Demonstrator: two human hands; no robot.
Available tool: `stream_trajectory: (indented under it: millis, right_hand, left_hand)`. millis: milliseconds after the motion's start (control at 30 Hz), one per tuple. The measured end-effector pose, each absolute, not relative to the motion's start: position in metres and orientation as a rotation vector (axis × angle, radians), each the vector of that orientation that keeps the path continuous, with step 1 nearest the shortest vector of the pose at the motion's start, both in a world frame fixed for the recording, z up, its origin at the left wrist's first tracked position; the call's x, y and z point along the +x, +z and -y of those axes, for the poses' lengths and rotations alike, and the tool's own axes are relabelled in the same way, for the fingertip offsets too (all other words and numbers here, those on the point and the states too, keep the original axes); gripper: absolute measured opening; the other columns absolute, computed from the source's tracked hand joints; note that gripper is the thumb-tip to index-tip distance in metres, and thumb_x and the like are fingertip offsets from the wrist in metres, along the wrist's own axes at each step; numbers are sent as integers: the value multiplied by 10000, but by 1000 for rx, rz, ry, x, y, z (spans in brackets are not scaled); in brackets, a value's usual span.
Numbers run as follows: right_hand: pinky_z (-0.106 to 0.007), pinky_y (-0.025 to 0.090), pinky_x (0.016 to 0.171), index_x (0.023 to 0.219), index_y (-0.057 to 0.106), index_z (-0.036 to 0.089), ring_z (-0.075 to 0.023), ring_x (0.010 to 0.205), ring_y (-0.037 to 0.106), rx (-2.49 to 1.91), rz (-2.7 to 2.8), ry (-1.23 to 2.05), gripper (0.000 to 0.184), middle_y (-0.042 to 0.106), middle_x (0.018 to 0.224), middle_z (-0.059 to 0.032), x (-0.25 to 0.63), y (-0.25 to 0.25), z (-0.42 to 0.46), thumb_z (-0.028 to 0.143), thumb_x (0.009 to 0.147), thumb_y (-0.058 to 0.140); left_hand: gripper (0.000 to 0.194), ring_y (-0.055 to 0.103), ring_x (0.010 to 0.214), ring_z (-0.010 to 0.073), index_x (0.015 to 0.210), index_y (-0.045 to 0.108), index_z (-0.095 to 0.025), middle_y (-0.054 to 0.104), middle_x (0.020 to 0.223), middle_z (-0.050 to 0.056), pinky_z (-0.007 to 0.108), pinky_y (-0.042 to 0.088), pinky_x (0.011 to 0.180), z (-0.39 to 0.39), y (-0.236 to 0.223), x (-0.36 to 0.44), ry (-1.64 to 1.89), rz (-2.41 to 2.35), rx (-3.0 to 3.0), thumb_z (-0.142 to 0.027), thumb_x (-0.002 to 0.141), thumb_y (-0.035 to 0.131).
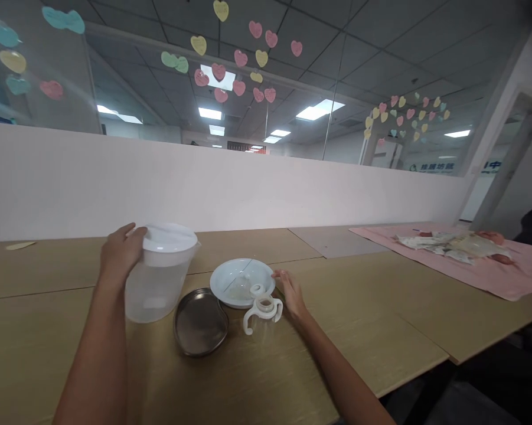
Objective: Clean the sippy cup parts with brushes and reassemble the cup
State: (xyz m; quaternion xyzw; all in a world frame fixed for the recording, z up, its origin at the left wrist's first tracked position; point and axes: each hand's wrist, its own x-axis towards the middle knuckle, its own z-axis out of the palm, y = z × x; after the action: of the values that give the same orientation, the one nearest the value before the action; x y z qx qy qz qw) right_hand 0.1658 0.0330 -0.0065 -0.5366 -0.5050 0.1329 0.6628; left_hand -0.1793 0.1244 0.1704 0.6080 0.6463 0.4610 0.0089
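My left hand (119, 252) is wrapped round the handle side of a clear plastic pitcher (157, 283) with a white lid, standing upright on the wooden table. My right hand (290, 292) lies at the right rim of a white bowl (241, 282), fingers stretched and touching its edge. In front of the bowl stands a clear baby bottle with white handles (262, 310), close to my right hand. A kidney-shaped metal tray (200, 323) lies between pitcher and bottle.
A white partition (248, 183) with glass above runs along the table's far edge. At the right, a pink cloth (505, 274) carries a doll and crumpled wrappings (456, 245). The table's front edge drops off at lower right.
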Motion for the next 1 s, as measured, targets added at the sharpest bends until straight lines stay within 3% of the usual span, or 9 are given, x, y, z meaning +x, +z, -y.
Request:
stream_trajectory:
  millis: [233,300,433,667,1000]
  right_hand:
    - [-316,393,863,786,641,181,-199,884,571,-1119,1087,238,523,650,865,-73,155,14,-20,581,841,308]
    - [-305,417,820,775,634,179,-196,843,581,-1038,1141,208,516,643,794,-69,152,18,-14,577,843,312]
    - [-264,436,614,910,615,161,-150,570,544,-974,1334,148,459,549,566,-3,148,15,-6,538,847,361]
    - [-216,383,533,960,608,138,-108,484,482,-1068,1684,-209,324,536,532,9,134,5,-4,339,885,365]
    - [-204,409,559,1034,571,131,-118,540,549,-1120,1698,-282,339,612,614,-19,132,5,-3,322,905,321]
  left_hand:
    - [521,509,1114,286,1307,420,-154,580,1185,51,428,383,941,-90,184,-120,1573,-1871,2113,-394,845,416]
    - [528,496,1136,293,1311,410,-143,555,1229,45,446,377,948,-88,183,-114,1685,-1838,2142,-395,847,418]
    - [532,472,1184,258,1313,420,-165,521,1296,36,404,356,1000,-91,180,-111,1948,-1667,2160,-381,827,454]
    - [502,521,1147,213,1255,499,-196,564,1257,27,352,380,1014,-87,178,-102,2103,-1366,2176,-333,775,552]
    - [514,607,991,209,1169,574,-129,663,1075,64,383,473,936,-77,192,-98,2047,-1018,1501,-223,672,668]
